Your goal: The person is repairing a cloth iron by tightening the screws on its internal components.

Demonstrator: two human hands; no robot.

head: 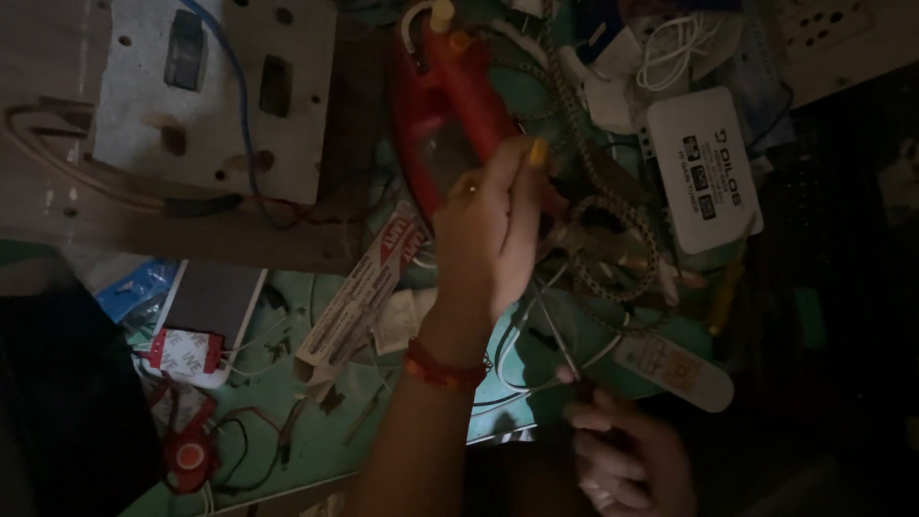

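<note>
My left hand point(488, 230) reaches up over the cluttered green bench point(287, 421) and is shut on the handle of a red clothes iron point(445, 91), which lies lengthwise at top centre. A red thread band is on that wrist. The iron's braided, checkered cord point(613, 215) loops just right of the hand. Low at the right, my right hand point(627, 460) is closed around a thin metal tool point(560, 349) whose shaft points up and left toward the iron. The light is dim, so the tool's tip is hard to make out.
A white board with cut-outs and a blue wire point(215, 96) lies top left. A white labelled box point(704, 168) and coiled white cable point(675, 43) sit top right. A long carton point(354, 297), a flat white device point(206, 306), a white remote-like bar point(675, 371) and loose wires are around.
</note>
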